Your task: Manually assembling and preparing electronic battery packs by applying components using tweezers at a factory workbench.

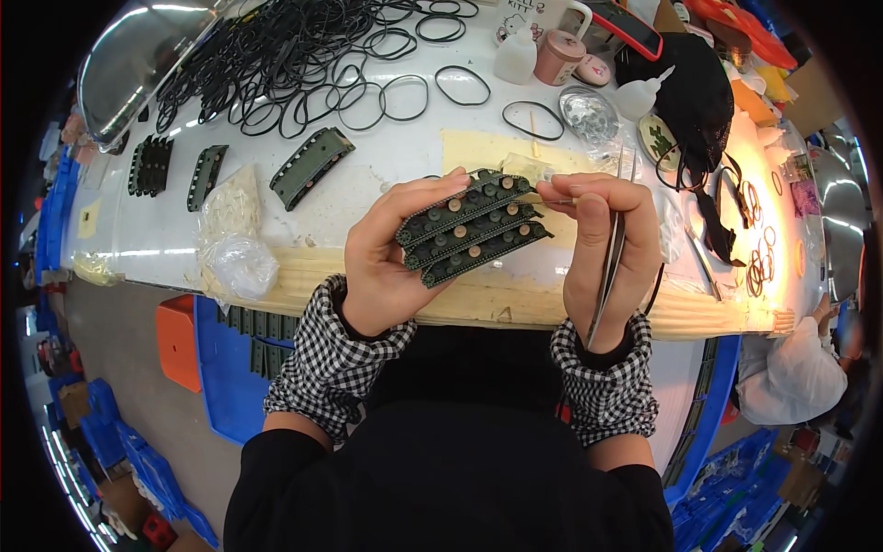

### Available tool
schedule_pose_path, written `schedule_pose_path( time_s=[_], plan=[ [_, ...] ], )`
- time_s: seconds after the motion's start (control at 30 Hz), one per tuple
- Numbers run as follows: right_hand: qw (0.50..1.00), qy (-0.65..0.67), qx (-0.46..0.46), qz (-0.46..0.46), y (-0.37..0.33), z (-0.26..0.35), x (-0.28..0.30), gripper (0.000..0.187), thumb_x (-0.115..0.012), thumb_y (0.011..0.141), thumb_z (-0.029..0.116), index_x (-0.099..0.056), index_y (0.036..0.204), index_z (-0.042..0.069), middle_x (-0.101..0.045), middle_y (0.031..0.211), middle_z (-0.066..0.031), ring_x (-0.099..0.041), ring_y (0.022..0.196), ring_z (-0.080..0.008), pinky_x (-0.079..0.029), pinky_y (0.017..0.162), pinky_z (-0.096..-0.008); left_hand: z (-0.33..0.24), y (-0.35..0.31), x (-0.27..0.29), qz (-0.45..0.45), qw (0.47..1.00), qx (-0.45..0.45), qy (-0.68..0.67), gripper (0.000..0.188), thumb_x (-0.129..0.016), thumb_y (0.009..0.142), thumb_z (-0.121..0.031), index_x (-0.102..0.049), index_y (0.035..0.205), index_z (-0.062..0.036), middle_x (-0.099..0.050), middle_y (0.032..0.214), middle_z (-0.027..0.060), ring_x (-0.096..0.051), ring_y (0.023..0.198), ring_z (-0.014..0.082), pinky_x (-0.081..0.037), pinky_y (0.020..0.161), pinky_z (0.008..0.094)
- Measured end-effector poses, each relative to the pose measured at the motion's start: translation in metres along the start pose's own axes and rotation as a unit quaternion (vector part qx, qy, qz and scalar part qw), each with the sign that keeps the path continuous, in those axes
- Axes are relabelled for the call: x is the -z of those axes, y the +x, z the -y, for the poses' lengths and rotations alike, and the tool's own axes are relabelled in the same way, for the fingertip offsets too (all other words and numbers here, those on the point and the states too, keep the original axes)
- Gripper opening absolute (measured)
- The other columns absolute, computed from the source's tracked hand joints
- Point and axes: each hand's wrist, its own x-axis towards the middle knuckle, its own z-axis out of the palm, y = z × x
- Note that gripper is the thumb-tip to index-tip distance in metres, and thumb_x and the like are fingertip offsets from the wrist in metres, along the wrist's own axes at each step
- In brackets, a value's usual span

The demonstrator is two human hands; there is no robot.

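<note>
My left hand (382,253) holds several dark green toy-like parts (474,230), stacked side by side, with toothed edges and rows of small round wheels, some tan. They are tilted above the table's front edge. My right hand (614,244) grips metal tweezers (610,276) that lie along the palm, one end pointing away and the other toward the wrist. Its thumb and forefinger also pinch a thin, slender piece (555,201) at the right end of the green parts. What that piece is, I cannot make out.
Black rubber loops (285,55) are heaped at the far left. More green parts (313,167) lie left, by a plastic bag (237,230). White squeeze bottles (517,57) and a red-edged phone (625,26) stand or lie far right. Blue trays (221,386) and an orange stool (177,342) are below.
</note>
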Motion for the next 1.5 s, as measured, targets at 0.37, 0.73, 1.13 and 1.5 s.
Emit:
schedule_pose_path(
  time_s=[0.37, 0.73, 1.13, 1.5],
  plan=[
    [0.996, -0.031, 0.002, -0.080, 0.005, -0.004, 0.004, 0.008, -0.058, 0.096, 0.004, -0.058, 0.095, -0.003, -0.066, 0.088, -0.0112, -0.068, 0.082, -0.0177, -0.053, 0.074, -0.0268, -0.002, 0.002, 0.001, 0.007, 0.999, -0.005, 0.032, 0.058, -0.081, 0.071, 0.003, -0.055, 0.123, 0.0013, -0.060, 0.124, 0.0164, -0.059, 0.119, 0.0264, -0.049, 0.101, 0.0345],
    [0.918, -0.357, 0.166, -0.054, 0.011, -0.009, 0.017, 0.006, -0.065, 0.089, 0.001, -0.060, 0.087, 0.000, -0.065, 0.079, -0.0102, -0.062, 0.070, -0.0213, -0.048, 0.062, -0.0301, 0.003, 0.001, 0.003, -0.019, 0.999, -0.020, 0.015, 0.059, -0.078, 0.073, 0.005, -0.053, 0.125, 0.0031, -0.057, 0.126, 0.0184, -0.057, 0.121, 0.0275, -0.047, 0.103, 0.0357],
    [0.997, 0.004, -0.074, -0.021, -0.007, 0.005, 0.001, 0.008, -0.053, 0.099, 0.004, -0.055, 0.096, -0.004, -0.066, 0.086, -0.0098, -0.069, 0.080, -0.0157, -0.054, 0.075, -0.0248, 0.000, 0.001, 0.003, -0.016, 1.000, -0.011, 0.017, 0.059, -0.078, 0.073, 0.006, -0.052, 0.126, 0.0035, -0.057, 0.127, 0.0184, -0.057, 0.121, 0.0264, -0.048, 0.102, 0.0347],
    [0.997, 0.008, -0.066, -0.028, -0.007, 0.003, 0.001, 0.009, -0.055, 0.098, 0.004, -0.055, 0.096, -0.004, -0.065, 0.083, -0.0078, -0.069, 0.079, -0.0146, -0.054, 0.073, -0.0239, 0.000, 0.000, 0.003, -0.022, 0.999, -0.007, 0.027, 0.059, -0.078, 0.073, 0.006, -0.052, 0.126, 0.0032, -0.057, 0.127, 0.0181, -0.059, 0.118, 0.0246, -0.049, 0.101, 0.0338]
  ],
)
